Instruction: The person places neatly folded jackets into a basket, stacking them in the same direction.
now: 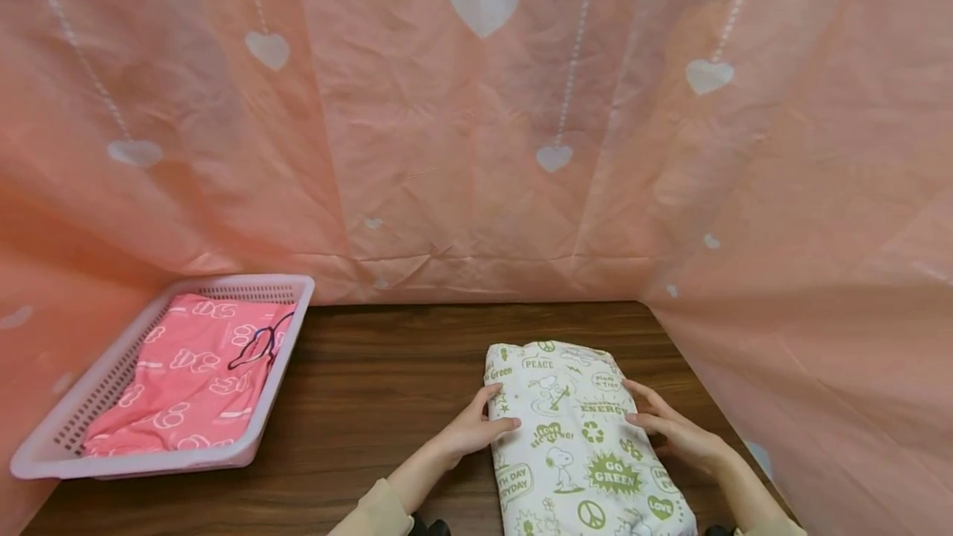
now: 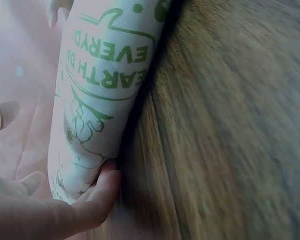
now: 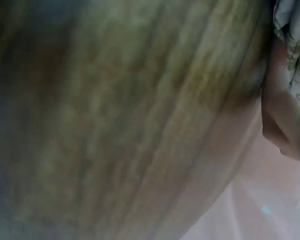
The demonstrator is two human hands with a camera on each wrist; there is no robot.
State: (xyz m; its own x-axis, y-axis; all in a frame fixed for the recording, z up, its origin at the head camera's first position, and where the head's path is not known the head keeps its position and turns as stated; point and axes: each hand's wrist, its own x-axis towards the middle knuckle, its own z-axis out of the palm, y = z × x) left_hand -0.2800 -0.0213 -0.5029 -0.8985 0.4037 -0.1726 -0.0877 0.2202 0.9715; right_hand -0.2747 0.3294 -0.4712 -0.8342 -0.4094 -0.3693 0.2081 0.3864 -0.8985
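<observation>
A thick, folded white cloth [image 1: 569, 437] with green cartoon figures and lettering lies on the wooden table at the lower right of the head view. At its left edge is my left hand [image 1: 471, 428], thumb over the top and fingers along the side. The left wrist view has one fingertip tucked at the lower edge of the folded cloth [image 2: 102, 75], against the tabletop. My right hand [image 1: 681, 434] holds the opposite edge, its thumb near the top surface. In the right wrist view, the fingers [image 3: 280, 95] reach the side of the cloth; their tips are hidden.
A pale pink plastic basket [image 1: 281, 379] stands on the left of the dark wooden table [image 1: 372, 379]. It contains pink printed fabric [image 1: 193, 362] with a dark cord [image 1: 260, 346] on top. A peach curtain [image 1: 417, 147] with white hearts surrounds the table's back and sides.
</observation>
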